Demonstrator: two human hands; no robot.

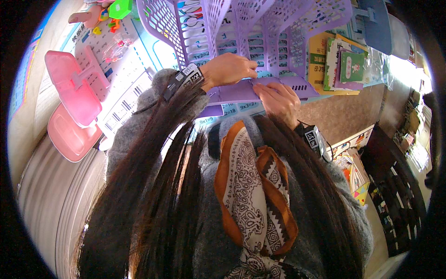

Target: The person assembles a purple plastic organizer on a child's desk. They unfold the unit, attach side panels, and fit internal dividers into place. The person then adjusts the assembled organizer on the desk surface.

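Head view: we have our left hand [228, 69] and right hand [280, 100] close together, both pinching the flat lilac front panel [241, 90] of the purple lattice rack [260, 32] standing on the desk mat [134, 69]. It looks light, stiff but slightly flexible plastic; we judge the solid edges, not the thin lattice, the safest hold.

Glossy lilac plastic lattice rack [260, 28], smooth pink plastic stands [74, 93], patterned silky cloth scarf [253, 186]
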